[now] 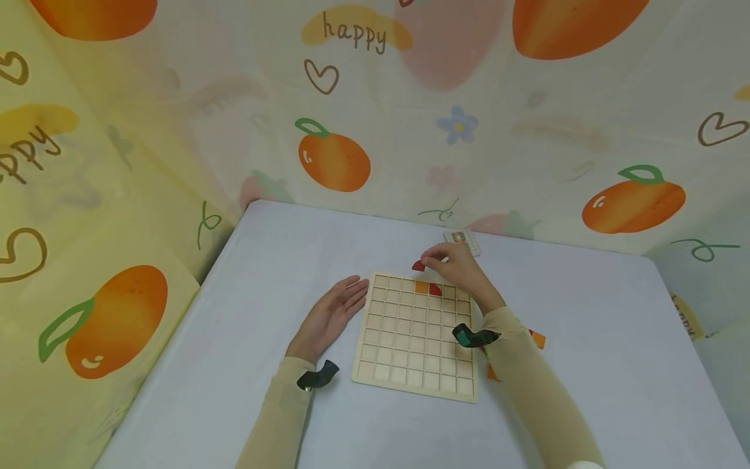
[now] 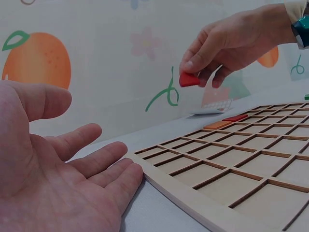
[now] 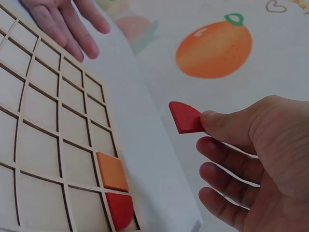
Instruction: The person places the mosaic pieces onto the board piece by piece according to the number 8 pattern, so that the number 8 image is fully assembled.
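Note:
My right hand (image 1: 459, 266) pinches a red quarter-circle tile (image 3: 186, 117) between thumb and fingertips, held in the air just past the far edge of the wooden grid board (image 1: 410, 339). In the board's far row sit an orange square tile (image 3: 113, 171) and, beside it, another red quarter-circle tile (image 3: 119, 211). The board's other visible cells show bare wood. My left hand (image 1: 333, 311) lies at the board's left edge, palm turned up and fingers extended, with nothing in it. Its fingertips are right at the board's rim in the left wrist view.
A small white patterned card (image 1: 467, 242) lies at the back of the table, behind my right hand. More orange tiles (image 1: 537, 339) lie right of the board, partly hidden under my right forearm. A fruit-print curtain (image 1: 398, 130) rises behind the white table (image 1: 234, 339).

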A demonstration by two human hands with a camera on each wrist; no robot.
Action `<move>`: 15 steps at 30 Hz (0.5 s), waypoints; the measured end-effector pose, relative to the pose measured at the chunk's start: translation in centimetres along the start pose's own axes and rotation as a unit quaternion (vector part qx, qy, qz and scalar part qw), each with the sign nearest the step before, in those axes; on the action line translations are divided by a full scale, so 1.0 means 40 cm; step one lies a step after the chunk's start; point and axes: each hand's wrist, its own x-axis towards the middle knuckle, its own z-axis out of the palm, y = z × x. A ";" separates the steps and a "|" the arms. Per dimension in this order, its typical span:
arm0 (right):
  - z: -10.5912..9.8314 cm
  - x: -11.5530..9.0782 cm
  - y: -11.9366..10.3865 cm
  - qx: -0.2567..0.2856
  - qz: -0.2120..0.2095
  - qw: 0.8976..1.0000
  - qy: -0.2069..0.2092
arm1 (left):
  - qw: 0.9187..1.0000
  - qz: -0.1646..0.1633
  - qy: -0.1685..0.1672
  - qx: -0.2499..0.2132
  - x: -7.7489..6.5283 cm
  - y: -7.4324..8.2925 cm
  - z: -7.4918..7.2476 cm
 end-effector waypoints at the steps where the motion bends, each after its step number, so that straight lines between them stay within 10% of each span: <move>1: 0.005 0.001 -0.002 0.003 0.006 1.000 -0.005 | 1.000 0.000 0.000 0.001 0.000 0.000 0.001; 15: 0.067 0.007 0.025 0.006 0.069 0.996 -0.059 | 1.000 0.003 -0.009 0.009 -0.002 0.002 -0.001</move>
